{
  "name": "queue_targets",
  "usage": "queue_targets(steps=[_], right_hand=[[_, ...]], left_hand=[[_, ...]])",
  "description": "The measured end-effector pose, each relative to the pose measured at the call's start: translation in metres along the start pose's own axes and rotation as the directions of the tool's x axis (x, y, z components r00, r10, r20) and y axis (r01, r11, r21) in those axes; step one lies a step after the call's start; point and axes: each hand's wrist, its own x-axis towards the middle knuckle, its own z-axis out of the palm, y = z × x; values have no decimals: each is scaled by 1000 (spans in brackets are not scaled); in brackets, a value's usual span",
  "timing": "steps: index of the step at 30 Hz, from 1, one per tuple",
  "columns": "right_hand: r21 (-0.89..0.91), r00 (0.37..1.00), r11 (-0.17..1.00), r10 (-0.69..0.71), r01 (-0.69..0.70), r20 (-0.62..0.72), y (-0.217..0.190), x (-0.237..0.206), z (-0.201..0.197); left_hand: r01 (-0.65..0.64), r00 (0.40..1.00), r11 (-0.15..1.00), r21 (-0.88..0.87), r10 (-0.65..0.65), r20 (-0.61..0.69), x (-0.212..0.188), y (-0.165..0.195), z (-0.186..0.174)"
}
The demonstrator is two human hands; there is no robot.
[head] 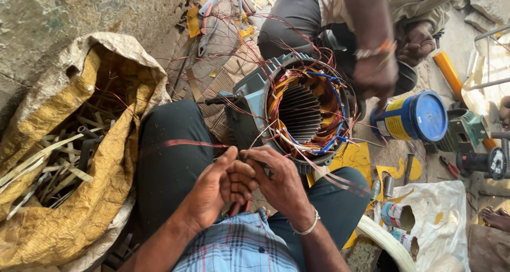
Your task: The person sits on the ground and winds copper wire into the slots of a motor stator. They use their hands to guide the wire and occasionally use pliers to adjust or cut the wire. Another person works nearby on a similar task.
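A blue-grey motor stator housing [249, 91] stands between my knees, its bore ringed with copper windings [305, 115] and blue sleeved leads. My left hand [220, 184] and my right hand [279, 179] meet just in front of the housing. Both pinch thin copper wire ends [255, 147] that run out of the windings. A flat reddish wire strand [175, 143] stretches left across my dark trouser leg. Red tool handles peek out under my hands.
Another person sits opposite, one hand [374, 75] hovering at the stator's far rim. A blue and yellow can [411, 118] lies to the right. A yellow sack [79, 144] of strips and tubes fills the left. Small tins, a white bag and a second motor [467, 128] crowd the right.
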Motion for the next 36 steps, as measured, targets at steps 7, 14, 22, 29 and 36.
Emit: queue_targets(steps=[7,14,22,29,36], right_hand=[[26,981,999,40,-36,-190,19,-3,-12],[-3,891,998,55,-63,-450,46,12,-27],[-49,891,991,91,-125,-444,45,15,-24],[14,891,992,116,-123,-439,43,18,-24],[67,889,991,132,-114,-439,47,21,-28]], left_hand=[[50,996,998,37,-53,73,15,8,18],[-7,994,995,103,-4,111,18,4,23],[110,991,994,4,-110,73,18,10,30],[54,998,996,78,-55,6,25,8,36],[-27,984,968,248,70,-166,13,2,31]])
